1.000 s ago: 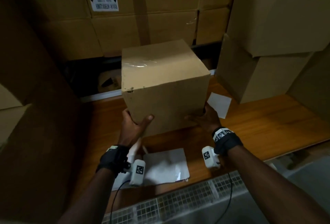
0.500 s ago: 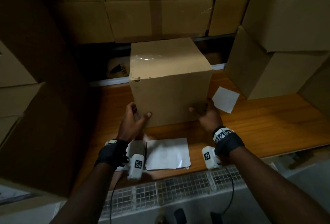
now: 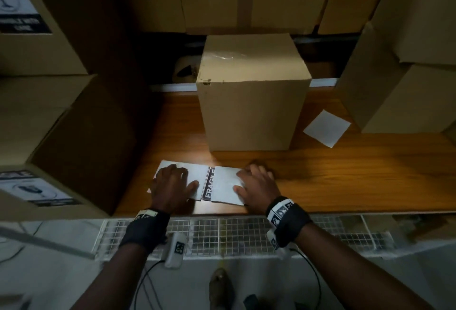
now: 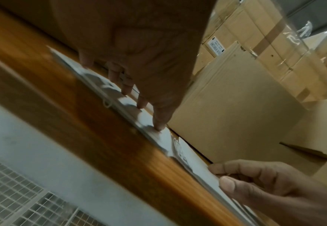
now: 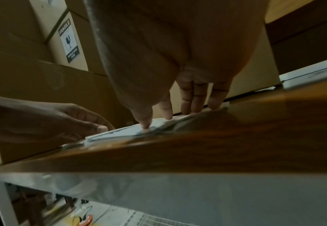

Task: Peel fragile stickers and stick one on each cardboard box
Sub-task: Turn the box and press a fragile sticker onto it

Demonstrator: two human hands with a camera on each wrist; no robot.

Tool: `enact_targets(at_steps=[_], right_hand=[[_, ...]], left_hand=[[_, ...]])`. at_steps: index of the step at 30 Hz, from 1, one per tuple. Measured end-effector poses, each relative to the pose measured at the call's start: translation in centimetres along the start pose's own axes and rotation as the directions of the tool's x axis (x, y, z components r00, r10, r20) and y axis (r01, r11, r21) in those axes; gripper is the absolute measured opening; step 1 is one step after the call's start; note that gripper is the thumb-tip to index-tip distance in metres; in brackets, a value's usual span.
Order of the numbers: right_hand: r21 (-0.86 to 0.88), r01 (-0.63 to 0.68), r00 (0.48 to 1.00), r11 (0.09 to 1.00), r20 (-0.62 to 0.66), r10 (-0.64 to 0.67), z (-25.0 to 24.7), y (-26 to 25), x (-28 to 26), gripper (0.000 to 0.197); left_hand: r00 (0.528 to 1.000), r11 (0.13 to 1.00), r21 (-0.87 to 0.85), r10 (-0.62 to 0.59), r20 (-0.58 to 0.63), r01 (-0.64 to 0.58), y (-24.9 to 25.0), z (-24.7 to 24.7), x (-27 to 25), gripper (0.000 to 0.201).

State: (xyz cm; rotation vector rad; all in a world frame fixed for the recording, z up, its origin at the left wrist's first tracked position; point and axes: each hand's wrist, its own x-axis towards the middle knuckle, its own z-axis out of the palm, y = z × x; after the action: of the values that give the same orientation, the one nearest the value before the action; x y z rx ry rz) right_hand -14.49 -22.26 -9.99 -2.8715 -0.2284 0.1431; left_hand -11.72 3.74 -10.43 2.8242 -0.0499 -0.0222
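We work at a wooden desk (image 3: 345,181) walled in by stacked cartons, one cardboard box (image 3: 251,102) at frame centre. Below it, our left hand (image 3: 170,186) and right hand (image 3: 256,186) press spread fingers (image 4: 159,120) flat on the sticker sheets (image 3: 225,185), gripping nothing.

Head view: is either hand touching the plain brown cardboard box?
No; left hand and right hand rest on white sticker sheets, box apart.

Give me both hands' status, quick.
Left hand: open, fingers flat on the sticker sheets.
Right hand: open, fingers resting on the same sheets.
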Motion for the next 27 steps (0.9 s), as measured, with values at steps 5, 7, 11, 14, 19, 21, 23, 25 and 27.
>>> enact_targets(at_steps=[5, 7, 11, 14, 19, 21, 23, 25, 27], right_hand=[[-0.038, 0.006, 1.000, 0.999, 0.016, -0.005, -0.4, 1.8, -0.3, 0.047], [-0.036, -0.004, 1.000, 0.999, 0.014, 0.005, -0.6, 2.3, -0.3, 0.047], [-0.025, -0.042, 0.998, 0.999, 0.041, 0.043, -1.1, 3.7, -0.6, 0.048], [-0.005, -0.107, 0.994, 0.994, 0.037, 0.107, -1.6, 5.4, -1.1, 0.050], [0.015, -0.278, 0.959, 0.960, 0.053, 0.277, -3.1, 8.8, -1.5, 0.044], [0.009, -0.353, 0.935, 0.936, -0.031, 0.353, -3.6, 9.5, -1.3, 0.037], [0.043, -0.358, 0.924, 0.933, -0.124, 0.361, -3.9, 8.4, -0.9, 0.028], [0.126, -0.244, 0.951, 0.962, -0.162, 0.262, -3.7, 5.6, 0.0, 0.021], [0.217, -0.082, 0.984, 0.973, -0.140, 0.114, -3.2, 2.5, 1.3, 0.017]], left_hand=[[0.999, 0.999, -0.040, 0.002, -0.042, -0.003, 2.2, 0.5, -1.0, 0.047], [0.999, 0.994, -0.107, 0.021, -0.041, -0.025, 3.0, 1.0, -0.8, 0.054], [0.996, 0.992, -0.104, 0.081, 0.031, -0.078, 4.0, 1.9, -0.4, 0.054], [0.994, 0.992, -0.083, 0.095, 0.052, -0.091, 4.0, 2.2, -0.3, 0.057], [0.990, 0.990, -0.083, 0.122, 0.075, -0.116, 3.4, 2.5, -0.3, 0.090], [0.988, 0.989, -0.085, 0.131, 0.078, -0.125, 3.4, 2.8, -0.3, 0.093], [0.986, 0.988, -0.072, 0.141, 0.087, -0.135, 3.7, 2.9, -0.2, 0.094], [0.983, 0.988, -0.063, 0.149, 0.112, -0.142, 4.1, 2.9, -0.2, 0.093], [0.978, 0.987, -0.061, 0.155, 0.137, -0.148, 4.5, 2.9, -0.2, 0.086]])
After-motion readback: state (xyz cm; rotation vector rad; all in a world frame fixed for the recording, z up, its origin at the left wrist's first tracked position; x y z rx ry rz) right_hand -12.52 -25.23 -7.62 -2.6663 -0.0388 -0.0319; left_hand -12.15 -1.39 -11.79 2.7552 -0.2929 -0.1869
